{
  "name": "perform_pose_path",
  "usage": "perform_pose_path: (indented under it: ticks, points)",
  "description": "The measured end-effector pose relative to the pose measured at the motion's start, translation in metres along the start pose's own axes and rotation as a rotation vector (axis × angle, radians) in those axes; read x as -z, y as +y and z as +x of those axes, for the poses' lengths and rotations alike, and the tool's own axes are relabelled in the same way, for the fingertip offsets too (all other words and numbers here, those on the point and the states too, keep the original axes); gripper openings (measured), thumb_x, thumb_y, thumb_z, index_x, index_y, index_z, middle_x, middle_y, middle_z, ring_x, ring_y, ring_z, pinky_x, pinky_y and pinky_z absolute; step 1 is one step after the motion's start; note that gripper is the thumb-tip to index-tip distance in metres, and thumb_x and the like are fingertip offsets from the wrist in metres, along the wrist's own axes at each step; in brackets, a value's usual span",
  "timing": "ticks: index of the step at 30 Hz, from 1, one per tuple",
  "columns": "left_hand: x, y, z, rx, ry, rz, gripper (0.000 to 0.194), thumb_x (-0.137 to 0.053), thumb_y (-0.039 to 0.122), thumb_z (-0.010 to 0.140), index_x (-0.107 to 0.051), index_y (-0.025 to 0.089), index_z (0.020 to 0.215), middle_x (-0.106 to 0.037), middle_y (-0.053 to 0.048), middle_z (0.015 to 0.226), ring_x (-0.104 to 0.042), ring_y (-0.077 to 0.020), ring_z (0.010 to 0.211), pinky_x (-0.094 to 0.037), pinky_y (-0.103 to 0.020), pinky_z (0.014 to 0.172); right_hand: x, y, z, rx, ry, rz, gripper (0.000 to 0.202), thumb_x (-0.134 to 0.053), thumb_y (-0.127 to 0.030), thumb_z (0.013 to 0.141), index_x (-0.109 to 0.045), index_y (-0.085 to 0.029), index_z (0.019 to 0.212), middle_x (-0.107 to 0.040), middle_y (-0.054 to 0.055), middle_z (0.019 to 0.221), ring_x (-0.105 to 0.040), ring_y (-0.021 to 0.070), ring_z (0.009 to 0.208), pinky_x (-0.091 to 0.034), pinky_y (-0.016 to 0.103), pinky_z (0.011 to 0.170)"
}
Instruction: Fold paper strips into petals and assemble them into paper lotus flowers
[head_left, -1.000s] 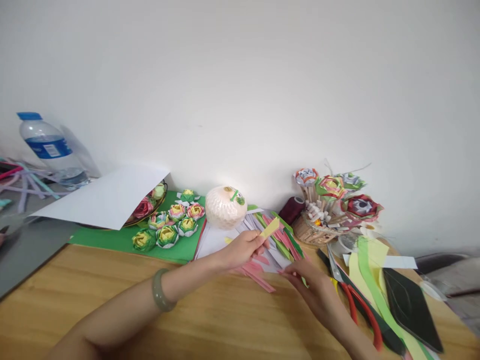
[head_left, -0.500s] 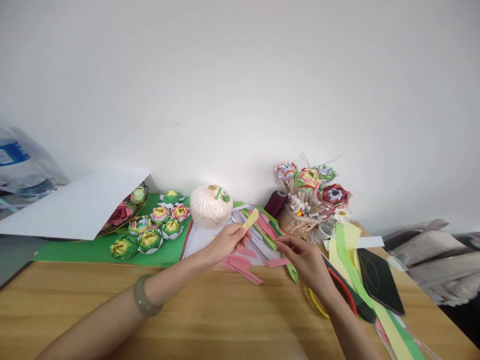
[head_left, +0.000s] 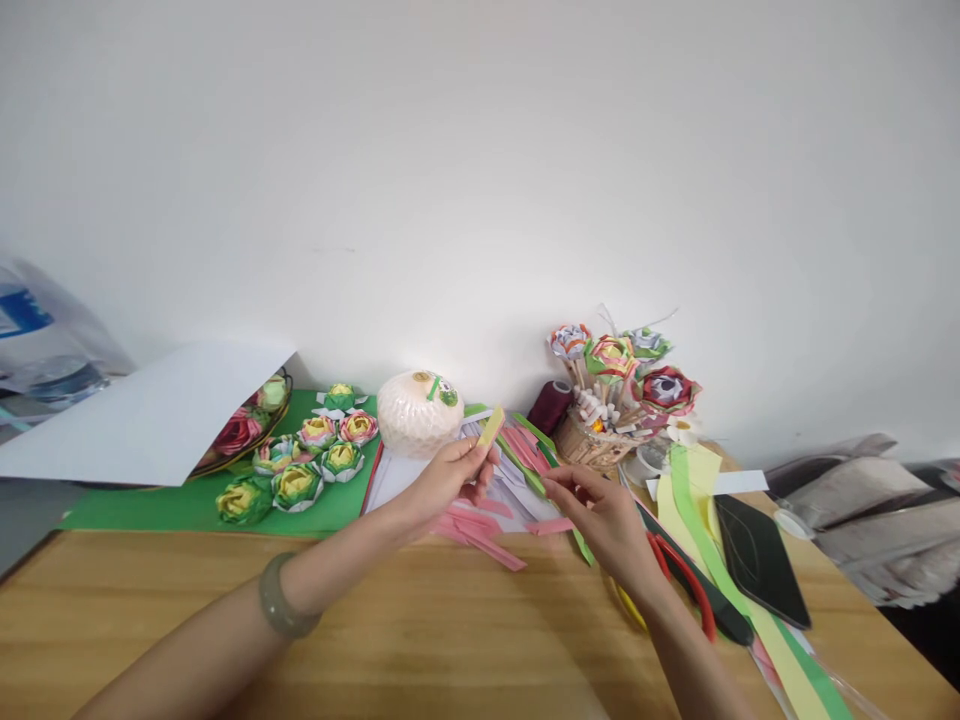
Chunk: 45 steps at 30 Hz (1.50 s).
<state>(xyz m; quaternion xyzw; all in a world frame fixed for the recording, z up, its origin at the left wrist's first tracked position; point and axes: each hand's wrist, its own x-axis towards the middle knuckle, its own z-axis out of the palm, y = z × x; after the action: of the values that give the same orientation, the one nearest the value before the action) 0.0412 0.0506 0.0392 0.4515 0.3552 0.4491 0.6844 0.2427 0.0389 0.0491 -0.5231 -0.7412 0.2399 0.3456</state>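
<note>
Head view: the left hand's (head_left: 448, 480) fingers clamp a yellow paper strip (head_left: 492, 428) above the table (head_left: 420, 630), toward its back edge. The strip's long axis slants backward and rightward; it lies left of, and apart from, the right hand (head_left: 600, 512). Whether the right fingertips pinch anything is indiscernible. The strip's lower end is hidden.

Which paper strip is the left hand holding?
The short pale-yellow strip, sticking up from the left hand; the pink strips lie loose below that hand.
</note>
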Motion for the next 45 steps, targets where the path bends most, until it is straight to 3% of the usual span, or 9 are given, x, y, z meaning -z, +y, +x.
perform_pose_path:
  ticks: [4,12,19,22,29,33,36,39,45]
  points:
    - [-0.001,0.005,-0.003,-0.015,0.008,-0.067,0.035,-0.06,0.049,0.072,-0.055,0.015,0.078,-0.046,0.003,0.061,-0.044,-0.008,0.054,-0.038,-0.021,0.051,-0.004,-0.006,0.0,0.055,-0.048,0.046,0.018,-0.053,-0.034,0.082,-0.064,-0.02,0.076,-0.067,0.006,0.092,-0.058,0.021,0.092,-0.042,0.03,0.082]
    - [-0.004,0.007,-0.003,-0.049,0.042,-0.152,0.03,-0.062,0.044,0.073,-0.055,0.014,0.075,-0.047,0.003,0.064,-0.04,-0.0067,0.054,-0.04,-0.02,0.051,-0.021,-0.014,-0.005,0.008,-0.194,0.148,0.026,-0.039,-0.036,0.09,-0.055,-0.018,0.082,-0.064,0.004,0.076,-0.06,0.0147,0.068,-0.046,0.024,0.06]
    - [-0.004,0.007,-0.004,-0.042,0.031,-0.209,0.029,-0.064,0.042,0.072,-0.056,0.014,0.075,-0.045,0.004,0.061,-0.04,-0.0072,0.055,-0.043,-0.021,0.054,-0.023,-0.018,-0.011,0.007,-0.318,0.225,0.039,-0.034,-0.046,0.091,-0.058,-0.018,0.103,-0.047,-0.003,0.062,-0.043,0.0103,0.053,-0.036,0.022,0.051]
    - [-0.005,0.007,-0.005,-0.028,0.028,-0.225,0.029,-0.065,0.042,0.072,-0.056,0.014,0.075,-0.043,0.004,0.059,-0.039,-0.007,0.054,-0.043,-0.02,0.054,-0.021,-0.02,-0.012,-0.031,-0.424,0.441,0.041,-0.036,-0.048,0.091,-0.06,-0.016,0.1,-0.042,-0.004,0.059,-0.04,0.0102,0.054,-0.035,0.023,0.054]
    - [-0.006,0.008,-0.008,0.008,0.013,-0.232,0.029,-0.065,0.042,0.072,-0.056,0.014,0.074,-0.042,0.005,0.057,-0.038,-0.0067,0.052,-0.041,-0.019,0.052,-0.021,-0.024,-0.008,-0.188,-0.49,0.75,0.034,-0.053,-0.048,0.082,-0.058,-0.016,0.075,-0.056,0.002,0.07,-0.053,0.0142,0.07,-0.041,0.028,0.069]
    - [-0.005,0.009,-0.007,-0.001,0.016,-0.221,0.029,-0.065,0.042,0.072,-0.056,0.014,0.074,-0.042,0.004,0.057,-0.039,-0.0069,0.053,-0.041,-0.019,0.053,-0.026,-0.02,-0.006,-0.32,-0.479,0.838,0.032,-0.057,-0.049,0.078,-0.053,-0.017,0.078,-0.051,-0.001,0.062,-0.051,0.0112,0.057,-0.04,0.025,0.057]
    - [-0.005,0.01,-0.006,-0.013,0.023,-0.21,0.031,-0.065,0.043,0.07,-0.056,0.014,0.074,-0.042,0.004,0.058,-0.039,-0.007,0.054,-0.041,-0.019,0.053,-0.026,-0.018,-0.005,-0.378,-0.464,0.837,0.033,-0.06,-0.048,0.076,-0.056,-0.016,0.081,-0.038,-0.007,0.054,-0.03,0.0047,0.043,-0.023,0.018,0.042]
    - [-0.003,0.011,-0.005,-0.028,0.042,-0.192,0.031,-0.065,0.044,0.07,-0.056,0.014,0.075,-0.042,0.005,0.058,-0.038,-0.0069,0.053,-0.041,-0.019,0.052,-0.022,-0.02,-0.006,-0.39,-0.44,0.811,0.037,-0.056,-0.051,0.078,-0.06,-0.014,0.082,-0.027,-0.008,0.054,-0.015,0.0047,0.044,-0.01,0.02,0.041]
    - [0.0,0.015,-0.003,-0.068,0.099,-0.122,0.031,-0.062,0.045,0.072,-0.055,0.015,0.076,-0.046,0.002,0.066,-0.039,-0.0067,0.055,-0.036,-0.017,0.047,-0.012,-0.029,-0.007,-0.172,-0.349,0.381,0.035,-0.048,-0.05,0.083,-0.06,-0.017,0.077,-0.04,-0.003,0.061,-0.034,0.0104,0.056,-0.026,0.023,0.05]
